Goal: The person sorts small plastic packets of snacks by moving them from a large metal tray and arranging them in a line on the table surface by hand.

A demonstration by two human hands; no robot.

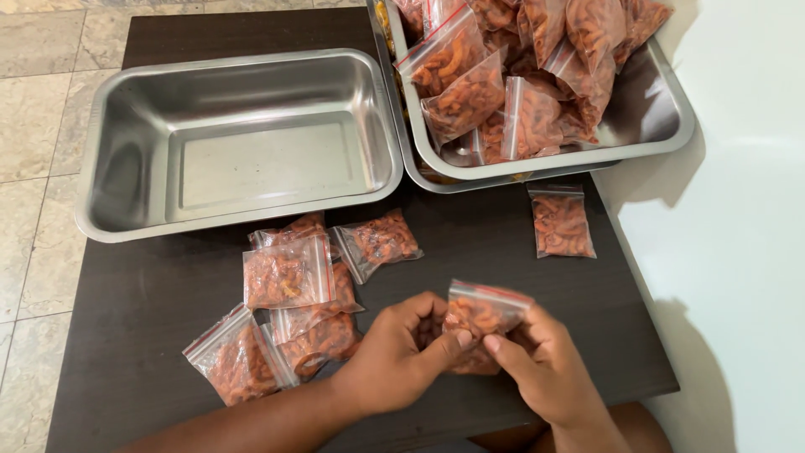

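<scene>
Near the worktop's (pixel 168 319) front edge, the left hand (pixel 402 352) and right hand (pixel 537 369) are both clamped on 1 small snack bag (pixel 485 312).

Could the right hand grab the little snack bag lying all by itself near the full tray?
Probably yes. The lone bag lies flat on the dark table with nothing around it, just ahead of the right hand, but that hand and the left hand are holding another bag.
</scene>
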